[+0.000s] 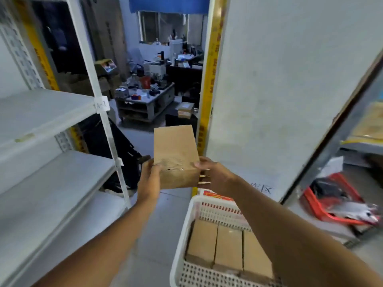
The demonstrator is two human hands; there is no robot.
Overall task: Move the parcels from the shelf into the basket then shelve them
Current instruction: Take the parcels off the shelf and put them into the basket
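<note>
A person stands in a narrow aisle holding a cardboard box (175, 154) up in the air with both hands, out in front of the chest. The left hand (149, 177) grips the box's near left corner, thumb on top and fingers curled underneath. The right hand (213, 174) clasps the near right edge, thumb on the top face and fingertips (204, 176) wrapped round the side.

Below the right forearm sits a white basket (187, 228) with perforated walls, on the near right. Three more boxes (228, 247) lie side by side in it, touching each other. The held box is above and to the left of the basket, well apart from the boxes inside.

On the left runs a white shelf rack (47, 112), its boards bare where they show. On the far right, a red tray (323, 208) rests low down. Beyond the aisle a cluttered table (145, 100) stands in the far room.
</note>
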